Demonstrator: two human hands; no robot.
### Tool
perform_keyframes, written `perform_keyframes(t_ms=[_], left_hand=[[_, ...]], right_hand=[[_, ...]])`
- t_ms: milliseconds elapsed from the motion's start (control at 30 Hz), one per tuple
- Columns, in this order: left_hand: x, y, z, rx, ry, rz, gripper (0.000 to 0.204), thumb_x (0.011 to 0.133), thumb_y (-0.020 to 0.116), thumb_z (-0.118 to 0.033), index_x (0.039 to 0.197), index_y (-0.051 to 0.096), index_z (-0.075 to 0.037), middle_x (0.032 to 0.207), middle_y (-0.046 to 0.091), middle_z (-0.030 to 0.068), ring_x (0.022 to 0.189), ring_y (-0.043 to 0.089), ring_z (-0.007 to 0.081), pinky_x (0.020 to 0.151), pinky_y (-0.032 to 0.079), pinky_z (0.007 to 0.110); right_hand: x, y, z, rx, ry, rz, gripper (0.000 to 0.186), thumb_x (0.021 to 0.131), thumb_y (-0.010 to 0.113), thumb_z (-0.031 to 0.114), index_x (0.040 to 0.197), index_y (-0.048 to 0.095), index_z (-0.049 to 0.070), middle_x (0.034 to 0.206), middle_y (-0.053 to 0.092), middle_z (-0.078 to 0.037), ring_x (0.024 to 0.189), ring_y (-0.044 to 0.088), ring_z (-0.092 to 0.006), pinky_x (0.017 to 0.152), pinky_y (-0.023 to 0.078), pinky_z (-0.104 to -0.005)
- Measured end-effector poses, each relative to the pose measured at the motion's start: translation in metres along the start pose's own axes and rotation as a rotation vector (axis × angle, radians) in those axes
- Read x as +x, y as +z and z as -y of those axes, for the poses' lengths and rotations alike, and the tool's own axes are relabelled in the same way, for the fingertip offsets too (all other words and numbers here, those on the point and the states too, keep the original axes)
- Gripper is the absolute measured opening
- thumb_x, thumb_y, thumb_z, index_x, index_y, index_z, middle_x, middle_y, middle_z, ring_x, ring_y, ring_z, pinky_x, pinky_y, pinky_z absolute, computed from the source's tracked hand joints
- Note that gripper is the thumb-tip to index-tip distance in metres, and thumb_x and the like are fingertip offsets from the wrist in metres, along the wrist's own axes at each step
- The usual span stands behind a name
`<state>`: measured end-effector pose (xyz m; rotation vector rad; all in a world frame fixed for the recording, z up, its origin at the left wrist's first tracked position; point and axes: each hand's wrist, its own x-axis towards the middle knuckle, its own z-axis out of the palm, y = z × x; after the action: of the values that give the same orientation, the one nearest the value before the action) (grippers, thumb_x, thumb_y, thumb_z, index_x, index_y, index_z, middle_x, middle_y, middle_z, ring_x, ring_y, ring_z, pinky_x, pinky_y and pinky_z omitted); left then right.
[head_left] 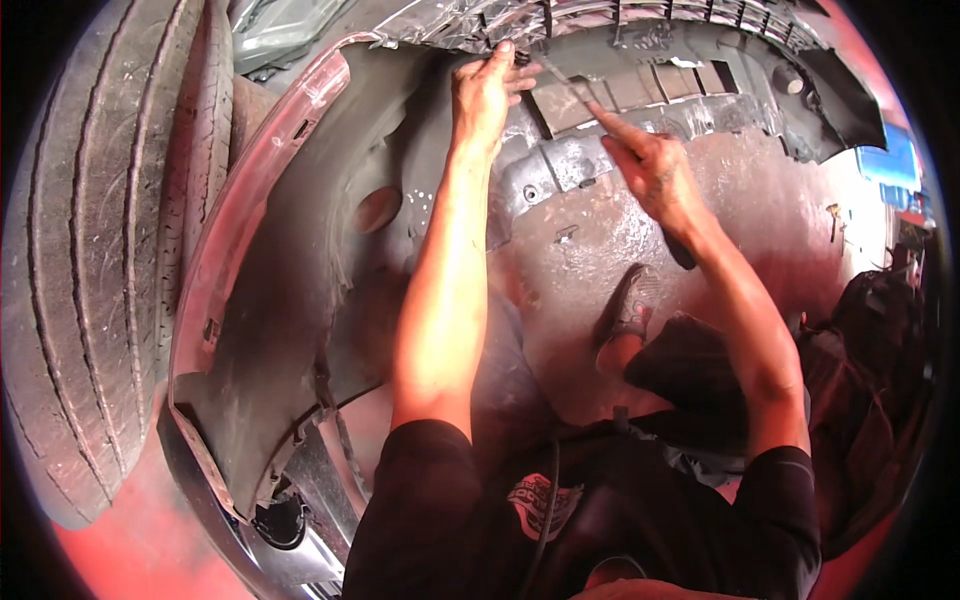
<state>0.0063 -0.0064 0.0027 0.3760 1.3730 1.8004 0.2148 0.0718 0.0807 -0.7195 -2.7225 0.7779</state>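
Note:
A large black car bumper [280,260], its inner side facing me, curves around in front of me. At its far upper edge is my left hand [485,100], thumb raised and fingers bent around a small dark part; what they grip is mostly hidden. My right hand [655,175] is closed around a thin, long-shafted tool [570,80], index finger stretched along the shaft. The tool's dark handle end [681,250] sticks out below the palm. The shaft slants up and left, its tip close to my left fingers.
Two worn tyres [90,240] stand at the left, beside the bumper's reddish outer edge. A slatted black grille [640,12] runs along the top. My shoe [632,305] rests on the shiny floor inside the curve. Blue containers [890,165] and a dark bag-like heap [865,370] are at the right.

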Motion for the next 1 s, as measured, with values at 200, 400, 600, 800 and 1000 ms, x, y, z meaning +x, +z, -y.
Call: perform_keyframes(t_ms=[200, 400, 600, 800, 1000], left_hand=[[0.006, -0.001, -0.005, -0.020, -0.034, 0.016, 0.058, 0.098, 0.055, -0.044, 0.116, 0.058, 0.011, 0.102, 0.073, 0.0210, 0.097, 0.071, 0.0288, 0.091, 0.049, 0.044], [0.008, -0.001, -0.006, -0.032, -0.031, 0.022, 0.056, 0.097, 0.056, -0.041, 0.115, 0.059, 0.012, 0.102, 0.073, 0.0208, 0.094, 0.071, 0.0287, 0.089, 0.050, 0.041], [0.008, -0.004, -0.006, -0.029, -0.039, 0.026, 0.056, 0.097, 0.058, -0.041, 0.115, 0.059, 0.011, 0.102, 0.073, 0.0204, 0.094, 0.072, 0.0274, 0.088, 0.050, 0.040], [0.010, -0.003, -0.002, -0.032, -0.015, 0.033, 0.043, 0.097, 0.056, -0.044, 0.103, 0.066, -0.002, 0.094, 0.076, 0.0154, 0.086, 0.071, 0.0220, 0.079, 0.047, 0.036], [0.009, -0.005, -0.005, -0.013, -0.034, 0.053, 0.050, 0.098, 0.056, -0.043, 0.111, 0.064, 0.005, 0.102, 0.074, 0.0188, 0.096, 0.072, 0.0262, 0.088, 0.049, 0.040]], right_hand=[[0.015, -0.040, 0.016, -0.177, -0.075, 0.100, 0.042, 0.091, 0.062, 0.008, 0.132, 0.063, 0.015, 0.074, 0.065, -0.021, 0.070, 0.067, -0.0356, 0.067, 0.053, -0.0424], [0.025, -0.036, 0.022, -0.270, -0.149, 0.138, 0.040, 0.090, 0.061, 0.009, 0.130, 0.064, 0.013, 0.075, 0.067, -0.020, 0.069, 0.066, -0.0372, 0.065, 0.052, -0.0444], [0.026, -0.037, 0.035, -0.277, -0.172, 0.124, 0.042, 0.087, 0.059, 0.007, 0.129, 0.063, 0.011, 0.075, 0.066, -0.021, 0.071, 0.067, -0.0381, 0.067, 0.054, -0.0458], [0.023, -0.030, 0.036, -0.280, -0.103, 0.139, 0.043, 0.085, 0.059, 0.005, 0.128, 0.063, 0.009, 0.074, 0.066, -0.022, 0.071, 0.067, -0.0393, 0.068, 0.054, -0.0470], [0.025, -0.033, 0.045, -0.275, -0.079, 0.125, 0.044, 0.083, 0.058, 0.004, 0.127, 0.064, 0.008, 0.074, 0.065, -0.023, 0.071, 0.066, -0.0395, 0.068, 0.054, -0.0467]])
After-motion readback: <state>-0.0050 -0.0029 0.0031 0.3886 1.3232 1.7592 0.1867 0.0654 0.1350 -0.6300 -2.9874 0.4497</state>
